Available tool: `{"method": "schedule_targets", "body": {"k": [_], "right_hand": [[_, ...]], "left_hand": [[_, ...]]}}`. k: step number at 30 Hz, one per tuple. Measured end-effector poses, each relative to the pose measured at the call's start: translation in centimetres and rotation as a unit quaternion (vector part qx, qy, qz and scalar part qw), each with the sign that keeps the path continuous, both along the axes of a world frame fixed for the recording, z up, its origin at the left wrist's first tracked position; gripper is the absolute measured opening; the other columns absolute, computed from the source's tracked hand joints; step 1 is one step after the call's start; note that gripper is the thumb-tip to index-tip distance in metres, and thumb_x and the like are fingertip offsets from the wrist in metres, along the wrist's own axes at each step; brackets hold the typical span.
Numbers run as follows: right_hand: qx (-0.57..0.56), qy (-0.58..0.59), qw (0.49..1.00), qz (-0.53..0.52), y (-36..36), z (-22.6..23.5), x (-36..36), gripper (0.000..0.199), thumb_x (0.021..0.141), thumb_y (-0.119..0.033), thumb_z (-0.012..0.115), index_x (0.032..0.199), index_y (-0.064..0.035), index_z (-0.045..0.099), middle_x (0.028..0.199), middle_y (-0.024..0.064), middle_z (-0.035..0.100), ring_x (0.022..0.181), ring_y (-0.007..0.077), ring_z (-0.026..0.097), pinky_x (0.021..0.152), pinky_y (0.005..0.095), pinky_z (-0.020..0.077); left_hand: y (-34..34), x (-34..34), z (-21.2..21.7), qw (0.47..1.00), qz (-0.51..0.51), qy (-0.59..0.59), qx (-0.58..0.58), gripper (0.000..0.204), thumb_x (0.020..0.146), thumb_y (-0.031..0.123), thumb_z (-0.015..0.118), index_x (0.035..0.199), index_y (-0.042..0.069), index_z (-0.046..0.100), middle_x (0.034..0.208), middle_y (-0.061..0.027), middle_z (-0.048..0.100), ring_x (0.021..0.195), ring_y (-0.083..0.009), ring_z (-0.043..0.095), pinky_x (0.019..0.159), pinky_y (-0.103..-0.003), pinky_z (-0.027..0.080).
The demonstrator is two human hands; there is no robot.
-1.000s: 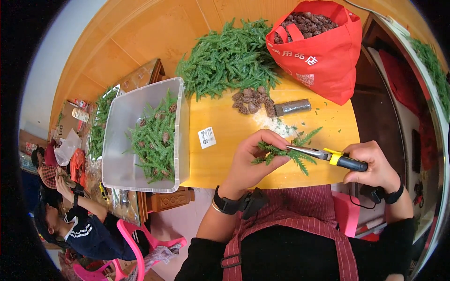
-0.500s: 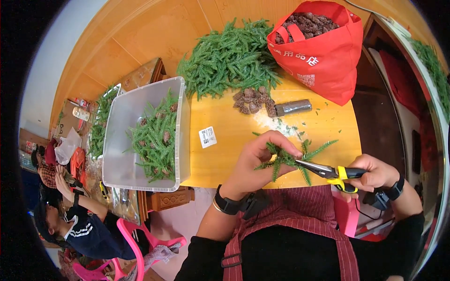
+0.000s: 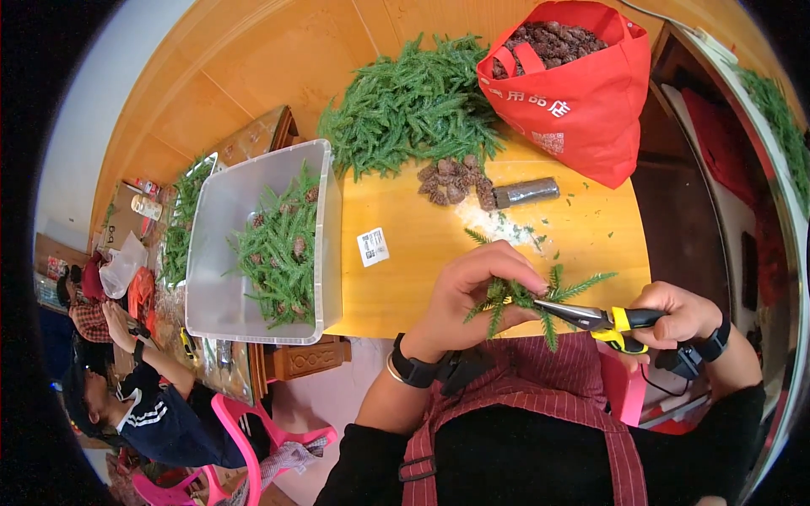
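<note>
My left hand [image 3: 474, 295] pinches a green artificial pine sprig [image 3: 579, 288] at its middle, just above the table's near edge. In my right hand [image 3: 688, 316] is a pair of needle-nose pliers [image 3: 582, 315] with yellow and black handles. Their jaws point left and meet the centre of the sprig beside my left fingertips. Exactly what the tips grip there is hidden by fingers and needles.
A clear plastic bin [image 3: 331, 253] of pine sprigs with cones stands left on the yellow table [image 3: 405, 295]. Behind are a heap of green sprigs [image 3: 413, 105], loose pine cones [image 3: 456, 180], a dark wrapped bundle [image 3: 530, 192] and a red bag [image 3: 582, 110] of cones. A co-worker [image 3: 160, 405] sits far left.
Both hands, with the sprig and the pliers, have shifted slightly to the right and down. The plier tips stay at the sprig's centre.
</note>
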State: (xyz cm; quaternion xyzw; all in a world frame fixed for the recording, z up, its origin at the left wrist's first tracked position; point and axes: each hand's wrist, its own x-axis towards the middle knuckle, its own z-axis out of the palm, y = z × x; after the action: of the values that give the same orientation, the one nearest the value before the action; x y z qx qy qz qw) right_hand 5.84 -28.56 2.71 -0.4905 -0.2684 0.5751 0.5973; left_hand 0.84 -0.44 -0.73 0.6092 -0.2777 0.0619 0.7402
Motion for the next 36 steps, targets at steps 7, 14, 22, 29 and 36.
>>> {"method": "schedule_targets", "body": {"k": [7, 14, 22, 29, 36], "right_hand": [[0.023, 0.275, 0.961, 0.019, -0.9, -1.8, -0.4, 0.041, 0.084, -0.039, 0.052, 0.067, -0.0011, 0.047, 0.044, 0.0018, 0.041, 0.059, 0.0279, 0.053, 0.053, 0.0337, 0.0401], [0.032, 0.210, 0.977, 0.031, 0.8, -0.4, -0.9, 0.044, 0.085, -0.036, 0.047, 0.087, 0.0076, 0.053, 0.080, 0.0197, 0.060, 0.099, 0.0374, 0.052, 0.089, 0.0431, 0.0383], [-0.077, -0.071, 0.991, 0.082, 1.3, 2.4, 0.5, 0.038, 0.089, -0.023, 0.044, 0.100, 0.0107, 0.056, 0.094, 0.0189, 0.062, 0.113, 0.0315, 0.044, 0.096, 0.0405, 0.0310], [-0.058, -0.056, 0.992, 0.102, 1.5, 3.0, -0.2, 0.027, 0.089, -0.016, 0.047, 0.101, 0.0054, 0.059, 0.102, 0.0093, 0.062, 0.098, 0.0170, 0.053, 0.088, 0.0270, 0.0373], [-0.045, -0.312, 0.948, -0.038, 1.4, 4.3, -1.2, 0.018, 0.080, -0.018, 0.058, 0.080, -0.0009, 0.063, 0.082, 0.0093, 0.064, 0.079, 0.0216, 0.060, 0.082, 0.0353, 0.0419]], "left_hand": [[-0.4, 0.2, 0.2, 0.999, -0.029, -0.021, 0.000, 0.019, 0.069, 0.002, 0.069, 0.083, 0.002, 0.056, 0.081, -0.0096, 0.055, 0.078, -0.0212, 0.056, 0.069, -0.031, 0.046], [-0.3, 0.2, -0.2, 1.000, 0.022, 0.011, -0.013, 0.018, 0.069, 0.001, 0.068, 0.082, 0.001, 0.055, 0.080, -0.0102, 0.054, 0.080, -0.0223, 0.057, 0.072, -0.032, 0.046], [0.0, 0.4, 0.1, 0.998, 0.038, -0.019, 0.045, 0.018, 0.068, -0.001, 0.068, 0.082, 0.001, 0.057, 0.083, -0.0114, 0.057, 0.080, -0.0221, 0.058, 0.072, -0.032, 0.047], [0.6, 0.8, 1.0, 0.989, -0.008, -0.124, 0.080, 0.017, 0.068, 0.002, 0.070, 0.081, 0.002, 0.059, 0.083, -0.0109, 0.058, 0.077, -0.0231, 0.058, 0.069, -0.033, 0.048], [1.4, 0.2, 1.0, 0.993, 0.105, -0.027, -0.039, 0.019, 0.071, 0.011, 0.069, 0.081, 0.001, 0.055, 0.080, -0.0102, 0.056, 0.080, -0.0234, 0.056, 0.074, -0.035, 0.047]]}}
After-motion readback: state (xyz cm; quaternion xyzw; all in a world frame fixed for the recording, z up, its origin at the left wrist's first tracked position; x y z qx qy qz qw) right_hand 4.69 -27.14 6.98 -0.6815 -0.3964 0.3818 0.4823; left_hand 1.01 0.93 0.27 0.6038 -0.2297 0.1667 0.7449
